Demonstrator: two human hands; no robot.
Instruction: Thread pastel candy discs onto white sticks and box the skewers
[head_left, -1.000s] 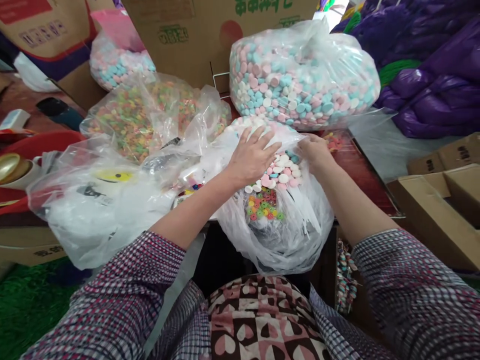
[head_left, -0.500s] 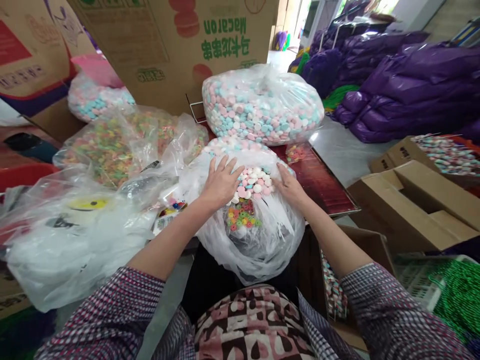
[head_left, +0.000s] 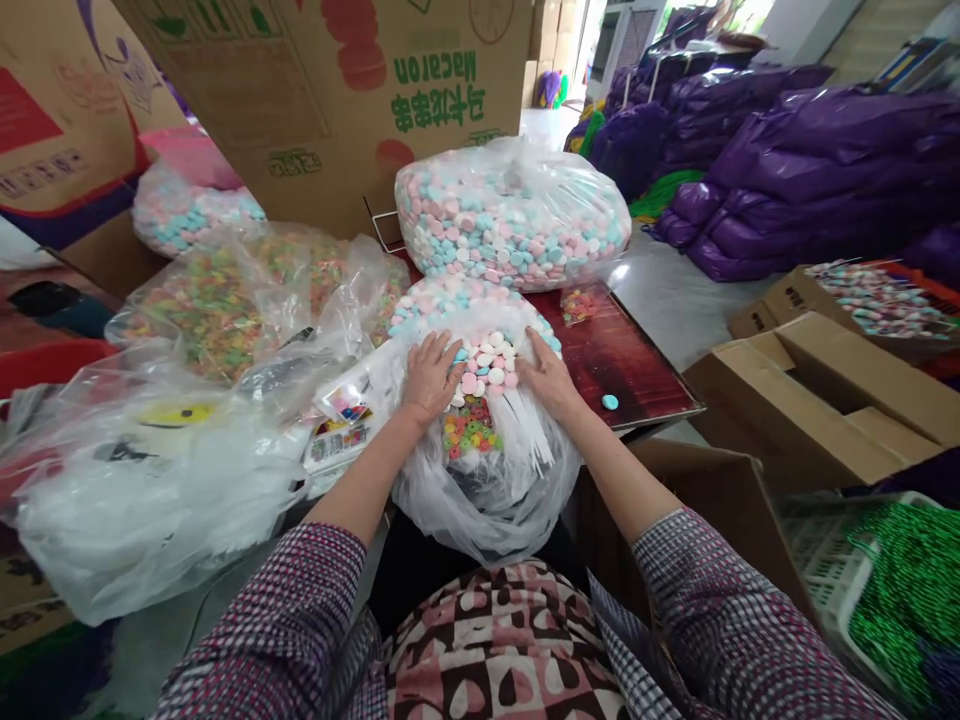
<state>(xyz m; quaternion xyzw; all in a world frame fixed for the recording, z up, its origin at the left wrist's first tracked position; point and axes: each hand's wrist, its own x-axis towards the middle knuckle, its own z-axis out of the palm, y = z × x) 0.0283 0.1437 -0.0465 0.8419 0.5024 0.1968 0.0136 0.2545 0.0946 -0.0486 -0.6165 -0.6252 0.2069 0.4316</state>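
Both my hands rest on an open clear plastic bag (head_left: 487, 520) at the table's near edge. My left hand (head_left: 433, 380) lies on the bag's left side with its fingers spread. On the right side, my right hand (head_left: 550, 382) has its fingers extended and slightly apart, touching the bag's rim. Between them shows a pile of white, pink and blue tablet candies (head_left: 491, 365). Nearer to me in the bag are small coloured ring candies (head_left: 471, 432) and a bundle of thin white strips (head_left: 529, 430). I see nothing gripped in either hand.
A large bag of pastel candies (head_left: 514, 225) stands behind. Left are a bag of ring candies (head_left: 225, 300) and crumpled clear bags (head_left: 150, 500). One blue candy (head_left: 610, 402) lies on the red table (head_left: 645, 360). Cardboard boxes (head_left: 825, 400) and a white crate (head_left: 832, 570) are at right.
My hands and the bag between them have shifted slightly left, and the hands sit a little closer together. The blue candy on the table now shows beside my right arm.
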